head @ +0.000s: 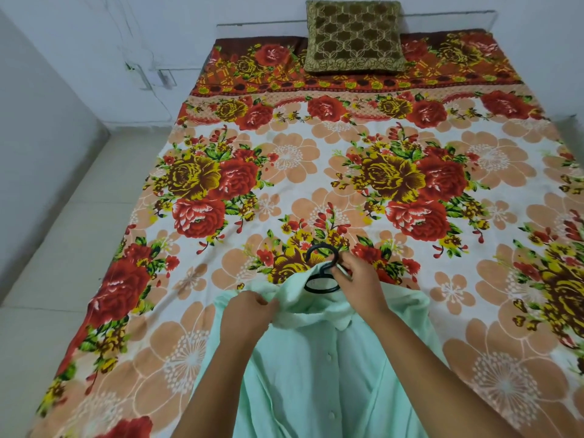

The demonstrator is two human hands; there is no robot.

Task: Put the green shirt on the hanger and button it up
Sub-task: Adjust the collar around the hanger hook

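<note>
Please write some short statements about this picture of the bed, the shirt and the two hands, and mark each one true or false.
1. The green shirt lies on a bed sheet with a flower pattern. True.
2. The hanger is white. False: it is black.
3. The right hand is at the hanger's hook. True.
4. The left hand rests on the cushion. False: it grips the shirt near the collar; the cushion is at the far end of the bed.
5. The shirt is on the floor. False: it lies on the bed.
</note>
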